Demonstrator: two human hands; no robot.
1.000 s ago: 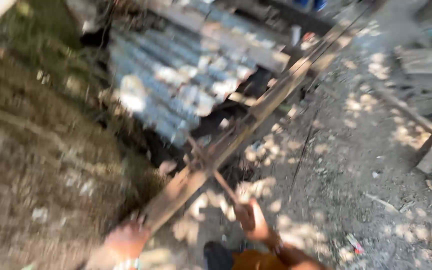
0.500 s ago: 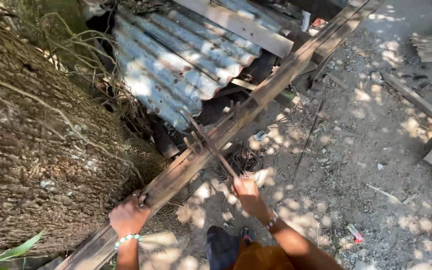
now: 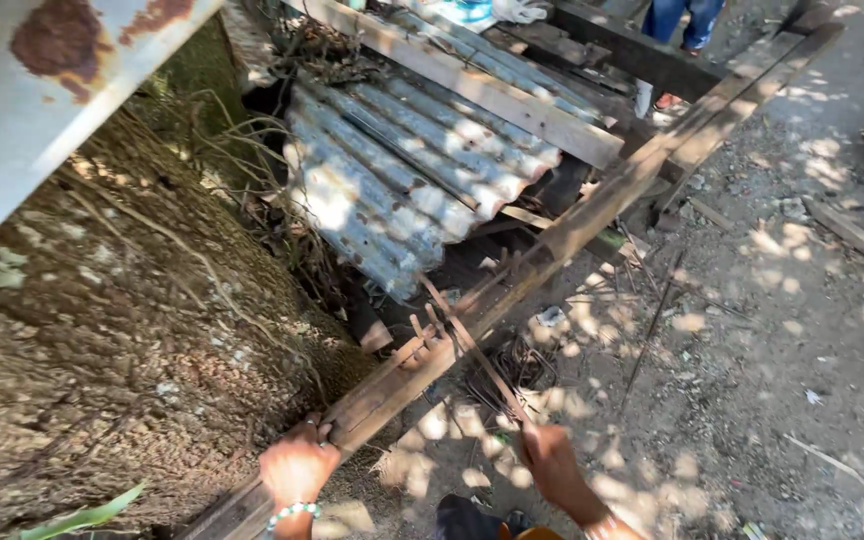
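Left hand (image 3: 297,468) is gripping one long wooden beam (image 3: 552,245); right hand (image 3: 550,462), just beside, is gripping one thin rusty rod (image 3: 472,350).

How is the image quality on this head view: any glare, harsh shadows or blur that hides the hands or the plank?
Head view: sharp, no motion blur; dappled sunlight scatters bright patches over the dirt ground; glare washes out part of the corrugated sheets; the left hand on the long plank and the right hand on the thin rusty rod sit in shade yet read clearly; the rusted panel at top left is slightly soft.
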